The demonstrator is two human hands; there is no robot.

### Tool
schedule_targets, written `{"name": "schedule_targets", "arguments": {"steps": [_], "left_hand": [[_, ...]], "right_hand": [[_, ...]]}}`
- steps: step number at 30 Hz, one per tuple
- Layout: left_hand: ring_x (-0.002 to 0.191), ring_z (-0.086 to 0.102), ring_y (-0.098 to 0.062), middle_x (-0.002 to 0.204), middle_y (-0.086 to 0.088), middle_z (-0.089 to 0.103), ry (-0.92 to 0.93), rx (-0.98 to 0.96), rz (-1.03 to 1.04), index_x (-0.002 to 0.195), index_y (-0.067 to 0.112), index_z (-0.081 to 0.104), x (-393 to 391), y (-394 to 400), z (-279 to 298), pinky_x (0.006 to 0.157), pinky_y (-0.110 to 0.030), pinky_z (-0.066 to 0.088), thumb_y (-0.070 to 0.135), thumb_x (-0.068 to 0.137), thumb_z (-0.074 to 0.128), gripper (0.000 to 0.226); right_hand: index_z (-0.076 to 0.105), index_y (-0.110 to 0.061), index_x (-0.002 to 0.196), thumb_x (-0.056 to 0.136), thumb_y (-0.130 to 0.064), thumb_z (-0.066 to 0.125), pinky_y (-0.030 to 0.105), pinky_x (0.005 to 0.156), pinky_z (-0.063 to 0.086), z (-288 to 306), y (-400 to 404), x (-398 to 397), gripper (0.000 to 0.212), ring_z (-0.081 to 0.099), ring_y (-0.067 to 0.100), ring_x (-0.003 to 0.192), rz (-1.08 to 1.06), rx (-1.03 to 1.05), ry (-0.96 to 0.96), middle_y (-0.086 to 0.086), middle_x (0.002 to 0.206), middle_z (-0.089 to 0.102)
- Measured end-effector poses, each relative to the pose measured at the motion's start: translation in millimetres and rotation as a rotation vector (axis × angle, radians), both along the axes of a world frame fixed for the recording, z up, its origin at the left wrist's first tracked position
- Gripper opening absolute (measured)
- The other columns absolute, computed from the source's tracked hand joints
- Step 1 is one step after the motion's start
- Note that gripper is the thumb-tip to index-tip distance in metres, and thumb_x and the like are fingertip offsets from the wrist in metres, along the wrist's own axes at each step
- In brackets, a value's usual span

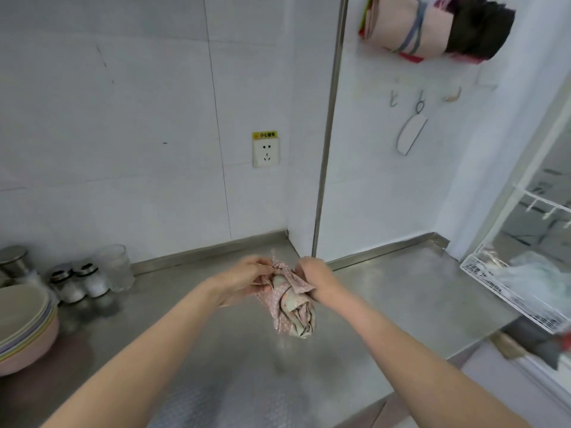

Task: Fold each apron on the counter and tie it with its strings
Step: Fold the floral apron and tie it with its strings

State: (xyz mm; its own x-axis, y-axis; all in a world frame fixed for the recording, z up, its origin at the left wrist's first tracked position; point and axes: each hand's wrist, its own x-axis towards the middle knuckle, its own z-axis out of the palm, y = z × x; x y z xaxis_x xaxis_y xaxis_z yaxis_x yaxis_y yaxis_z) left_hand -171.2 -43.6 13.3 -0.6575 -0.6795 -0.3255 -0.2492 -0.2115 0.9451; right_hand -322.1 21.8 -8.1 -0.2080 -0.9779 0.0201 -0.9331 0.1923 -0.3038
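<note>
Apron rolled into a pink dotted bundle, held up over the steel counter, left hand and right hand pinching its strings at the top, stacked bowls and shakers far left, white basket far right.

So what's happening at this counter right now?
A person is tying up a folded pink dotted apron. The bundle is held over the steel counter, whether resting on it or just above is hard to tell. The left hand and right hand each pinch a string at the top of the bundle, forming a knot. Off to the left sit stacked bowls and some shakers. More rolled cloth hangs on the wall above.
</note>
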Motion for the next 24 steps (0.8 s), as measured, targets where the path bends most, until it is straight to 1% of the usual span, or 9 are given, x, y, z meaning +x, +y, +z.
{"name": "schedule_targets", "arguments": {"steps": [3, 6, 9, 11, 14, 16, 19, 22, 24], "left_hand": [[0.069, 0.049, -0.014, 0.078, -0.007, 0.051, -0.044, -0.143, -0.042, 0.087, 0.012, 0.048, -22, -4, 28, 0.064, -0.023, 0.044, 0.0, 0.094, 0.044, 0.014], [0.062, 0.048, -0.013, 0.074, -0.006, 0.052, -0.027, -0.204, -0.047, 0.092, 0.014, 0.046, -52, -5, 53, 0.061, -0.022, 0.042, 0.004, 0.096, 0.043, 0.011], [0.069, 0.054, -0.014, 0.087, -0.009, 0.058, -0.006, -0.251, -0.061, 0.111, 0.013, 0.044, -90, -4, 65, 0.062, -0.022, 0.043, 0.01, 0.095, 0.048, 0.017], [0.074, 0.056, -0.015, 0.093, -0.01, 0.059, 0.013, -0.267, -0.081, 0.111, 0.014, 0.047, -128, 0, 69, 0.063, -0.021, 0.045, 0.01, 0.094, 0.05, 0.018], [0.1, 0.06, -0.019, 0.113, -0.006, 0.063, 0.007, -0.241, -0.146, 0.111, 0.019, 0.056, -177, -3, 75, 0.088, -0.032, 0.047, 0.028, 0.088, 0.061, 0.025], [0.116, 0.054, -0.018, 0.122, 0.005, 0.058, -0.195, -0.312, -0.302, 0.12, 0.027, 0.051, -207, -3, 84, 0.103, -0.039, 0.04, 0.047, 0.077, 0.068, 0.05], [0.112, 0.056, -0.016, 0.121, 0.005, 0.056, -0.315, -0.445, -0.322, 0.125, 0.027, 0.045, -248, 9, 97, 0.1, -0.038, 0.046, 0.04, 0.073, 0.076, 0.062], [0.104, 0.059, -0.017, 0.117, -0.002, 0.059, -0.329, -0.76, -0.14, 0.12, 0.018, 0.052, -288, 15, 116, 0.09, -0.03, 0.051, 0.03, 0.074, 0.077, 0.055], [0.105, 0.056, -0.017, 0.116, -0.001, 0.058, -0.391, -0.929, -0.145, 0.121, 0.017, 0.054, -307, 14, 137, 0.091, -0.028, 0.047, 0.03, 0.073, 0.077, 0.055]], "right_hand": [[0.053, -0.003, 0.113, 0.087, -0.008, 0.057, 0.025, 0.078, 0.042, 35, 4, -14, 0.027, 0.058, 0.023, 0.096, 0.077, -0.145, -0.248, 0.013, 0.111, 0.061], [0.054, -0.003, 0.117, 0.084, -0.001, 0.055, 0.015, 0.078, 0.038, 68, 2, -35, 0.032, 0.058, 0.022, 0.101, 0.113, -0.197, -0.313, 0.013, 0.113, 0.063], [0.055, -0.004, 0.112, 0.085, -0.011, 0.059, 0.021, 0.067, 0.037, 82, 1, -71, 0.028, 0.053, 0.018, 0.092, 0.085, -0.129, -0.35, 0.007, 0.102, 0.059], [0.056, -0.003, 0.107, 0.086, -0.016, 0.058, 0.028, 0.067, 0.037, 86, 2, -108, 0.024, 0.054, 0.022, 0.095, 0.061, -0.11, -0.327, 0.01, 0.102, 0.059], [0.054, -0.007, 0.102, 0.087, -0.014, 0.057, 0.027, 0.07, 0.035, 92, 7, -171, 0.017, 0.055, 0.025, 0.101, -0.05, -0.163, -0.336, 0.012, 0.111, 0.059], [0.055, -0.012, 0.095, 0.084, -0.014, 0.062, 0.029, 0.075, 0.039, 98, 9, -221, 0.014, 0.057, 0.025, 0.105, -0.17, -0.232, -0.477, 0.011, 0.107, 0.06], [0.051, -0.017, 0.08, 0.076, -0.013, 0.068, 0.035, 0.076, 0.047, 114, 8, -266, 0.018, 0.061, 0.027, 0.089, -0.236, -0.299, -0.708, 0.01, 0.088, 0.061], [0.051, -0.016, 0.087, 0.074, -0.01, 0.068, 0.028, 0.054, 0.043, 141, 9, -286, 0.022, 0.056, 0.016, 0.059, -0.234, -0.35, -0.823, 0.005, 0.068, 0.061], [0.048, -0.013, 0.09, 0.076, -0.005, 0.066, 0.02, 0.039, 0.032, 163, 11, -299, 0.024, 0.049, 0.008, 0.041, -0.224, -0.394, -0.928, 0.004, 0.058, 0.059]]}}
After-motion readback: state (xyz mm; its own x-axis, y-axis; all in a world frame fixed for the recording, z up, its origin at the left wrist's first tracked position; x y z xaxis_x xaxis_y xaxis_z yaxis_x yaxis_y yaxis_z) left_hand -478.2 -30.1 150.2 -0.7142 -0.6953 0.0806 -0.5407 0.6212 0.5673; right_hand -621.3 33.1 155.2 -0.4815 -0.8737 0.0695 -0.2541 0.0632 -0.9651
